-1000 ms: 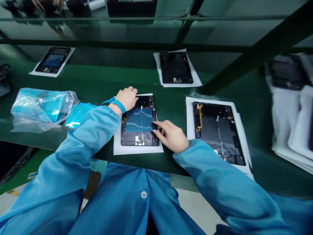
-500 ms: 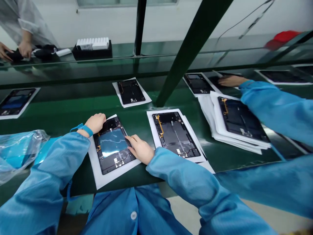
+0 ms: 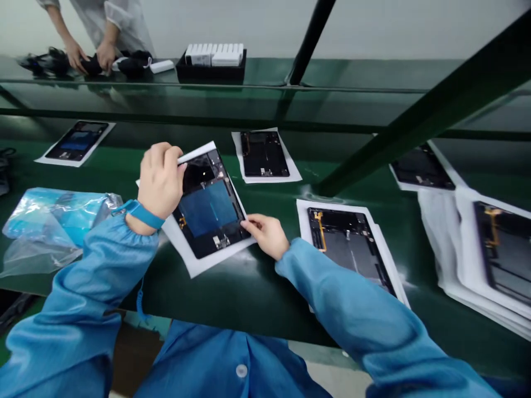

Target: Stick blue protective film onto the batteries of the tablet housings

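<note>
An opened tablet housing (image 3: 199,237) with a blue rectangular sheet (image 3: 209,210) on its middle lies over white backing paper (image 3: 194,268), tilted up off the bench. My left hand (image 3: 160,179) is closed on its upper left edge, a blue strap (image 3: 145,214) around the wrist. With thumb and fingers pinched, my right hand (image 3: 265,235) grips the lower right edge. Orange flex cable shows at the housing's left side, partly covered by my left hand. Right of my hands, another tablet housing (image 3: 348,237) without a blue sheet rests on white paper, partly behind my right sleeve.
A plastic bag of blue sheets (image 3: 62,215) lies at left. More housings on paper sit at the back (image 3: 265,155) and far left (image 3: 78,141). A paper stack (image 3: 448,237) bears a housing at right. A slanted green post (image 3: 398,121) rises there. Across, a person handles dark items.
Both hands have lifted the housing with its paper and moved it away from the bench's front edge. My view has turned left; the neighbour's arm at right is out of sight.
</note>
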A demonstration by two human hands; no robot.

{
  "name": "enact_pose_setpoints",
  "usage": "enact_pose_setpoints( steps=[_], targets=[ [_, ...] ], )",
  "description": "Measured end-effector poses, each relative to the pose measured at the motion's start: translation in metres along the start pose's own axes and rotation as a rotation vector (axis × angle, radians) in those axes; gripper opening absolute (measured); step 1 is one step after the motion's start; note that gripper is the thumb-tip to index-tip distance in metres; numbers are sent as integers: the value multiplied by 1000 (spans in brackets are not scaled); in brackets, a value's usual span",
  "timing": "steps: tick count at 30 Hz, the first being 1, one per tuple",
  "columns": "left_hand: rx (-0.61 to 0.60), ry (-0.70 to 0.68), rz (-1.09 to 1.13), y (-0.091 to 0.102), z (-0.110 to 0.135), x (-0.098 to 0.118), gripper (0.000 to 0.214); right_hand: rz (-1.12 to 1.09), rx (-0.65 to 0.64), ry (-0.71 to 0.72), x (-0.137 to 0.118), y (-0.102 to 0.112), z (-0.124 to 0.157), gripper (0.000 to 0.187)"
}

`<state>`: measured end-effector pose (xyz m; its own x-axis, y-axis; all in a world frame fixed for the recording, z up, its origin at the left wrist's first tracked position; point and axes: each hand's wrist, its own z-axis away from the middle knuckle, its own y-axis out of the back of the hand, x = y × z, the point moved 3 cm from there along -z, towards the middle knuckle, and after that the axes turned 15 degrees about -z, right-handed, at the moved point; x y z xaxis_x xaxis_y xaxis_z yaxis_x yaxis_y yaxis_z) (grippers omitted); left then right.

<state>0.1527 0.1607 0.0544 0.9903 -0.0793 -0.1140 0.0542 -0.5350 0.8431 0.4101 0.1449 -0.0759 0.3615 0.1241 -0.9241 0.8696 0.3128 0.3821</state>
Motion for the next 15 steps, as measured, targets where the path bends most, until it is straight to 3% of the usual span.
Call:
enact_pose_setpoints(
  steps=[3,7,9,12,15],
  targets=[
    [102,39,0,2,22,-5,37,40,65,-30,-13,-7,-70,35],
    [0,-52,-2,-9,61,-7,28,104,147,-123,-33,-18,-173,37],
    [-78,-52,-18,-15,80,-16,27,123,151,-172,-41,-25,-211,33],
    [-209,-19,-36,-15,106,-43,29,156,137,-223,-47,-29,-236,29],
    [-253,18,-15,-3,126,-73,35,212,157,-218,-46,-14,-229,38]
  ],
)
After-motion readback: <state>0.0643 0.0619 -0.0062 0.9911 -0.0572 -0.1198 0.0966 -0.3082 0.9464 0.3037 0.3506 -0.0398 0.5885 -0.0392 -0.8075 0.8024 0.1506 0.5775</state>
